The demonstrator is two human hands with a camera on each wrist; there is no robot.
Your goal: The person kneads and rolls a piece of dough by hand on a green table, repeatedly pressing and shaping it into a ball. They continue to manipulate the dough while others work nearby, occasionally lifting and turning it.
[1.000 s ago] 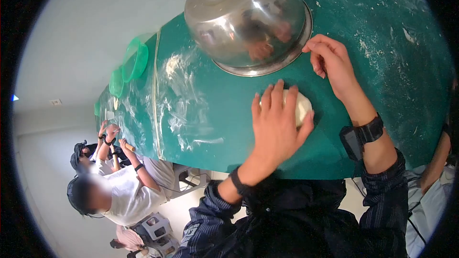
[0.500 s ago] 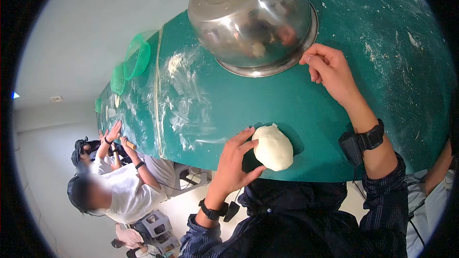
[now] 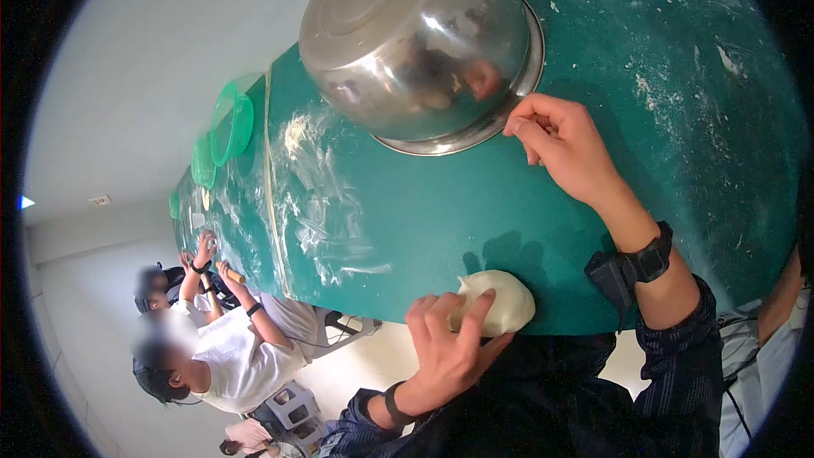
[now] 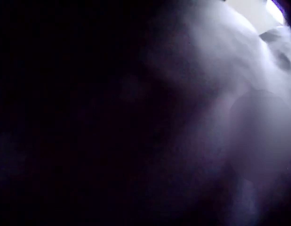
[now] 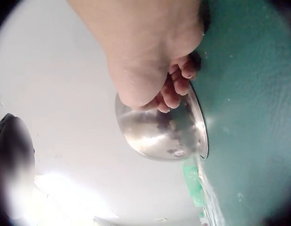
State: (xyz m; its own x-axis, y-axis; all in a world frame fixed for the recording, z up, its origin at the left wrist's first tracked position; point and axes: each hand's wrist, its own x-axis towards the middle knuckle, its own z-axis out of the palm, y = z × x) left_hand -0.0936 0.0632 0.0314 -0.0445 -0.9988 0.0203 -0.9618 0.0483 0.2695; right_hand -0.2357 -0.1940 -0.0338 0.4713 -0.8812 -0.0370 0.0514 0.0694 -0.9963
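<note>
At the table's front edge in the head view, my left hand (image 3: 449, 343) has its fingers curled over the near-left side of a smooth, pale lump of dough (image 3: 509, 305), thumb along its lower side. My right hand (image 3: 572, 153) hangs loosely curled beside the rim of a large upturned steel bowl (image 3: 415, 42); whether the fingertips touch the rim I cannot tell. From the right wrist view, the curled fingers (image 5: 171, 96) overlap the bowl (image 5: 157, 136) and hold nothing visible. The left wrist view is too dark and blurred to show the hand.
The green table (image 3: 407, 220) carries scattered white flour (image 3: 318, 203). Green baskets (image 3: 231, 123) stand at its far left. People in white shirts (image 3: 250, 356) work along the left side, one gripping a wooden stick (image 3: 231, 272). Another person's arm (image 3: 776, 301) shows at the right edge.
My left hand has gone from lying on top of the dough to its near-left side, and the dough is closer to the table's front edge. My right hand stays by the bowl's rim.
</note>
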